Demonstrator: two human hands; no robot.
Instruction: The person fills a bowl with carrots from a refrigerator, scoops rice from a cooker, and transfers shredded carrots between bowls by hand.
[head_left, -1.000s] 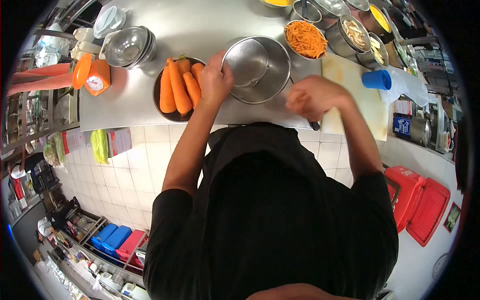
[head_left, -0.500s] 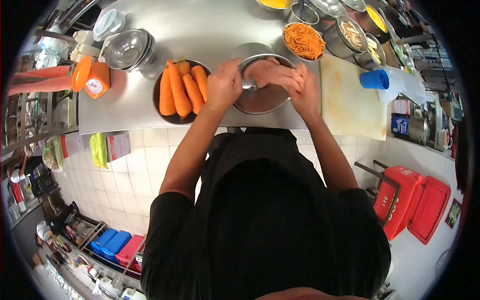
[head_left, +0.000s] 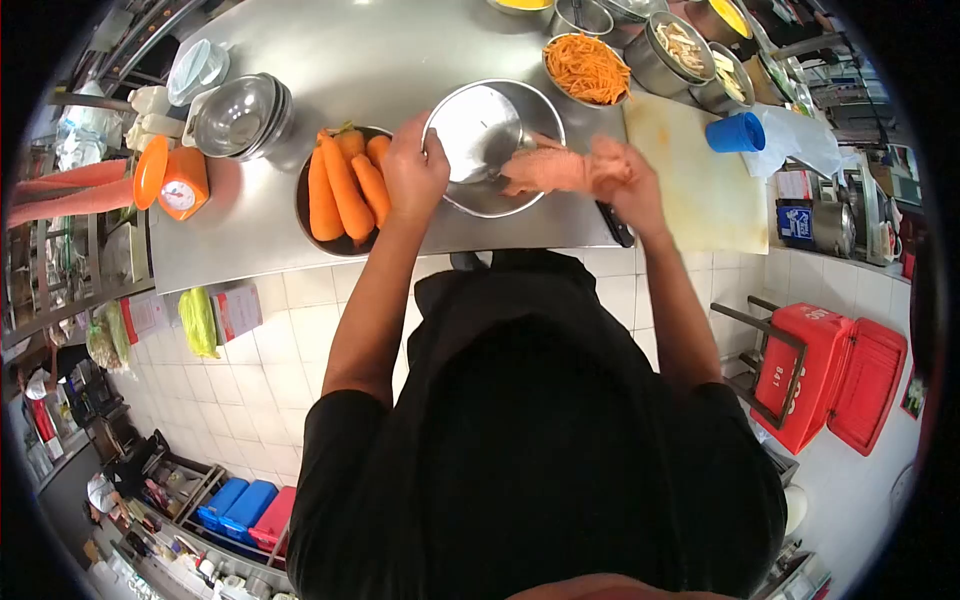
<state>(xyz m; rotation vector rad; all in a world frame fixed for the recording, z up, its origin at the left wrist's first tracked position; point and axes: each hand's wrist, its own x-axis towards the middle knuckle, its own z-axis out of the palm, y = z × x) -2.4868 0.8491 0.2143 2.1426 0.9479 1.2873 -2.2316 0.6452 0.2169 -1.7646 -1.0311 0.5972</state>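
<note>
My left hand point(head_left: 416, 168) is closed on the left rim of a shiny metal bowl point(head_left: 478, 205), which looks tilted, with its bright inside showing. In my right hand point(head_left: 632, 185) is a limp piece of raw pink meat point(head_left: 545, 168), its free end hanging over the bowl's right side. Just below the right hand, a knife's black handle point(head_left: 615, 225) lies by the counter edge; its blade is mostly hidden. Left of the bowl, a dark bowl point(head_left: 302, 205) holds several whole carrots point(head_left: 345, 190), partly behind my left hand.
A cutting board point(head_left: 690, 180) lies right, with a blue cup point(head_left: 736, 132) on its far edge. Shredded carrot point(head_left: 587, 68) fills a bowl beyond. Stacked metal bowls point(head_left: 240, 115) and an orange scale point(head_left: 183, 183) stand left. A red cooler point(head_left: 800, 370) sits on the right.
The bowl's inside has turned more toward me. My right hand has drawn the meat rightward and toward the bowl's edge. The knife handle has come into view.
</note>
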